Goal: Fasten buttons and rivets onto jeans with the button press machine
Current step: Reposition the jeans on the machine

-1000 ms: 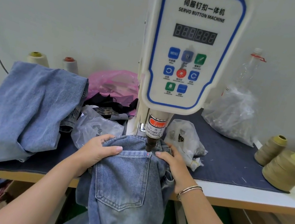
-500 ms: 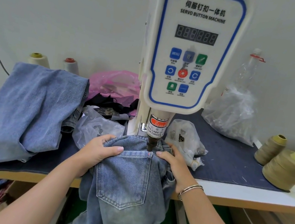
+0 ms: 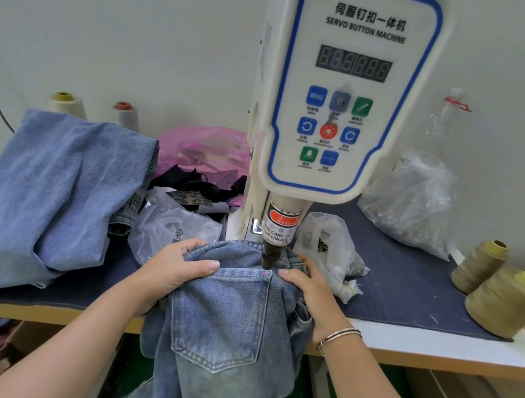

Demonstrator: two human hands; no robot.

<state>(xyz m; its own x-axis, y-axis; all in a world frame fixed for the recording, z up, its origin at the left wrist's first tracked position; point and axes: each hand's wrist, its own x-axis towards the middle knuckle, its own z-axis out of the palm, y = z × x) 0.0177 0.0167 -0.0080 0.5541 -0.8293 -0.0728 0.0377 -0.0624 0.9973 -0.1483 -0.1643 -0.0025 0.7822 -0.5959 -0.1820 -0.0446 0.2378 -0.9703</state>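
Jeans point(image 3: 226, 324): I find them bunched at the worktop point(image 3: 438, 346) front edge, back pocket up, legs hanging below
Button press machine point(image 3: 346, 84): its punch tip point(image 3: 269, 259) stands just above the pocket's upper right corner
Left hand point(image 3: 178, 266): my fingers are curled over the waistband fold, thumb on the pocket's top edge, gripping denim
Right hand point(image 3: 307, 284): fingers bent over the denim right of the punch, holding it down
Second jeans point(image 3: 50, 194): heaped left on the worktop
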